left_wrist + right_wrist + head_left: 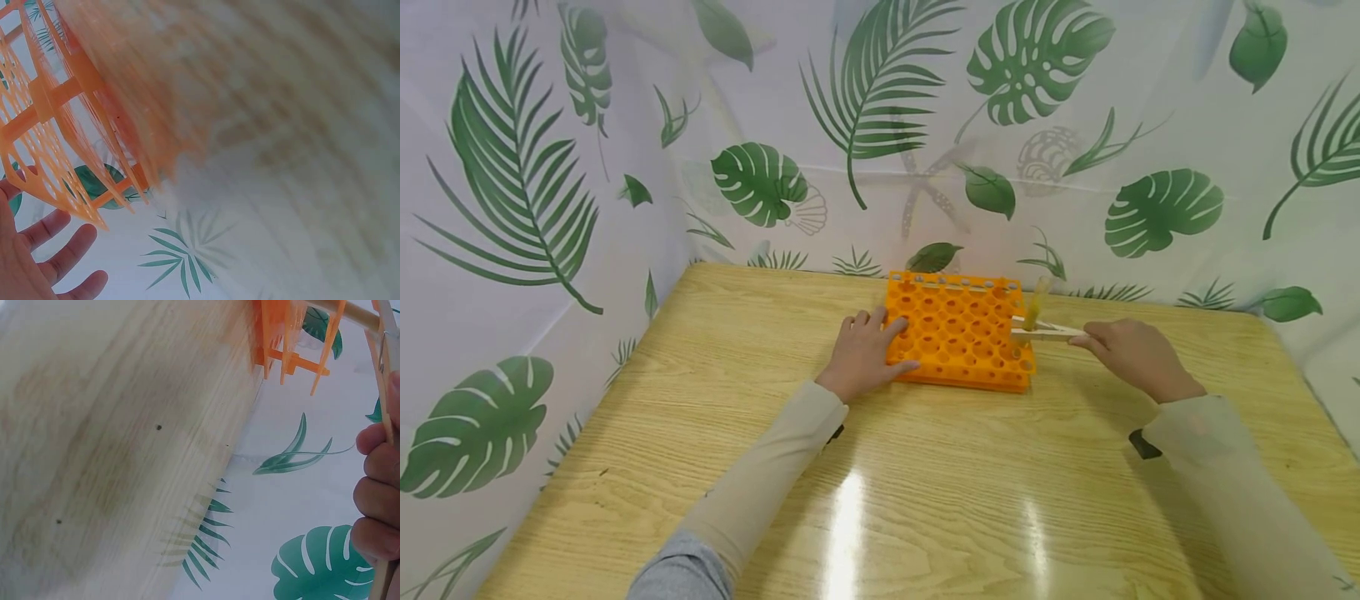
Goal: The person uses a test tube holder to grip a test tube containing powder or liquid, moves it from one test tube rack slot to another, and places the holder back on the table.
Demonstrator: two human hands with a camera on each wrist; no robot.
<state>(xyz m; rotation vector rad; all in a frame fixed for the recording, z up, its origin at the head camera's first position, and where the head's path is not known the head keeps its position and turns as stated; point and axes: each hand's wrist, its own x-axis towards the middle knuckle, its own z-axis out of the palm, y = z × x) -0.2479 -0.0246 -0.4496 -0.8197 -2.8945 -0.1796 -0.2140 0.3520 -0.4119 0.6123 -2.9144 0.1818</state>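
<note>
An orange test tube rack with rows of round holes stands on the table toward the wall. My left hand rests at its left end, index finger on the top and thumb along the front edge. The left wrist view shows the other fingers loosely spread beside the rack. With my right hand I grip a wooden test tube clamp by its handle. Its jaws hold a test tube with yellowish contents, slightly tilted, at the rack's right end. The clamp's tip overlaps the rack in the head view.
The light wood-grain table reaches back to a white cloth wall printed with green leaves. Another stretch of printed cloth borders the table on the left.
</note>
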